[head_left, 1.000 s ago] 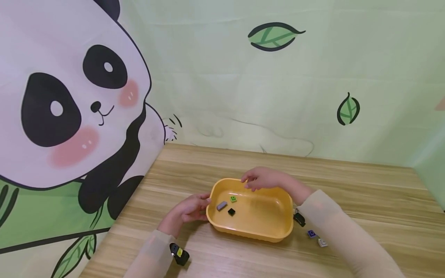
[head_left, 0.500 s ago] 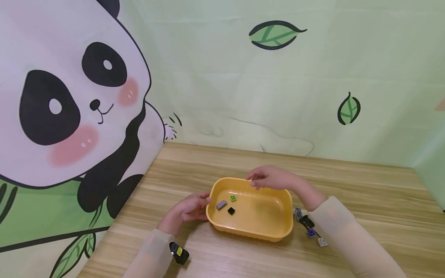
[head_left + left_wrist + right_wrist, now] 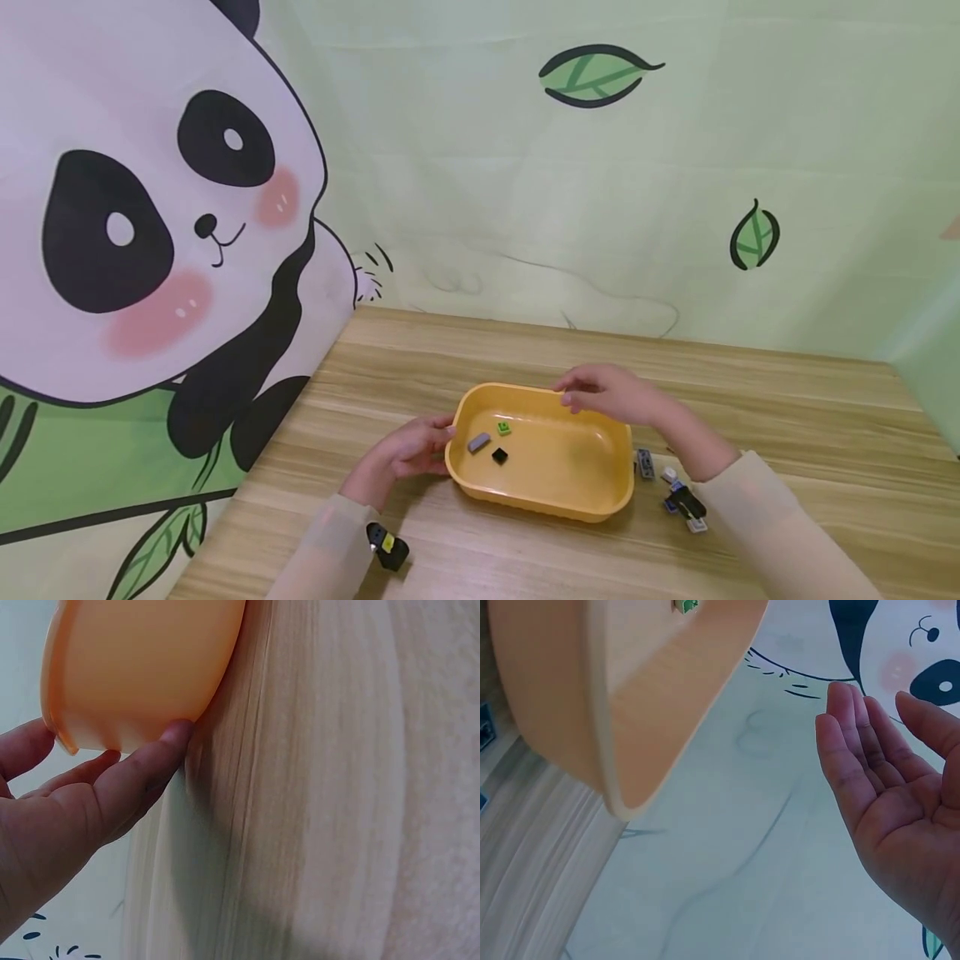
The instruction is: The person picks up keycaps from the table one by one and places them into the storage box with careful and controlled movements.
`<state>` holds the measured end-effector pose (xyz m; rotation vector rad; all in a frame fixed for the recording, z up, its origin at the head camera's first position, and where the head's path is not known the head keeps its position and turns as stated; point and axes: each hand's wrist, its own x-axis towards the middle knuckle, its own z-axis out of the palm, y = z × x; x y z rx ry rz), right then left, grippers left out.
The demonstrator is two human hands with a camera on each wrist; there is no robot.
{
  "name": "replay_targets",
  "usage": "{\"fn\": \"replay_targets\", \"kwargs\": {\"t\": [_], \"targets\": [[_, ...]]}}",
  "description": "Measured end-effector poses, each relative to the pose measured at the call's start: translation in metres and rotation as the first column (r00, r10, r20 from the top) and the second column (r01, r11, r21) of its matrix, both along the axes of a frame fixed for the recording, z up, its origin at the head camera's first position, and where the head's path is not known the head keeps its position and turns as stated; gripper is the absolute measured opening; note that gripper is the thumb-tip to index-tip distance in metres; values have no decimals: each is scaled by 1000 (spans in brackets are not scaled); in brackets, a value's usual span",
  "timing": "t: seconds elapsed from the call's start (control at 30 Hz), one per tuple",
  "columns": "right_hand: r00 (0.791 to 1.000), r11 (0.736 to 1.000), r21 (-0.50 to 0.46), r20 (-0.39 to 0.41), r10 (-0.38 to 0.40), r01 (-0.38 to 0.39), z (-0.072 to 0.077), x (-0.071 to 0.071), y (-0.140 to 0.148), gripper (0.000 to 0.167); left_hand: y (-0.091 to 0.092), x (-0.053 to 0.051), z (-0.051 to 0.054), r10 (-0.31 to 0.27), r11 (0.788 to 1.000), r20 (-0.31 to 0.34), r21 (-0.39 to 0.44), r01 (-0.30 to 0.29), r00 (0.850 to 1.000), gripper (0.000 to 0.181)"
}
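A yellow plastic basin [image 3: 558,462] sits on the wooden table. My left hand [image 3: 408,450] holds its left end; in the left wrist view the thumb [image 3: 28,746] is at the rim and the fingers press the outer wall. Inside, toward the left, lie a lime green block [image 3: 503,427], a grey block [image 3: 478,442] and a small black block [image 3: 499,456]. Above the far right rim hovers my right hand [image 3: 611,392], its fingers loosely bent; the right wrist view shows its palm with nothing held.
Right of the basin lie a grey piece [image 3: 646,464], a white piece [image 3: 669,474], a black piece [image 3: 686,502] and another white piece [image 3: 697,526]. A wrist device [image 3: 387,546] shows beside the left sleeve. A panda-printed cloth wall [image 3: 465,167] stands behind the table.
My right hand has moved right along the far rim, and its sleeve has shifted right, showing more of the pieces beside the basin. The left hand and the basin look unmoved.
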<state>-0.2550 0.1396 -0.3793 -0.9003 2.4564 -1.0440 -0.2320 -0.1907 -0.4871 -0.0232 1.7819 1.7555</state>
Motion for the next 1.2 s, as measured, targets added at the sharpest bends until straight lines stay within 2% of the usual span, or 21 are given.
{"fn": "replay_targets", "kwargs": {"t": [0.43,0.73,1.0,1.2], "targets": [[993,991,-98,79,-88,96,-9,17,41,39,1,-1,0,3,1000,5,2,-3,1000,57],[987,978,-150,101,-128,142,-19,28,70,39,-8,-2,-7,-55,996,-26,72,56,998,68],[978,968,-160,107,-178,193,-29,37,86,40,1,2,2,6,1000,12,9,-6,1000,58],[966,960,-139,119,-228,243,-36,41,98,41,0,2,1,1,1000,9,17,-1,1000,58]]}}
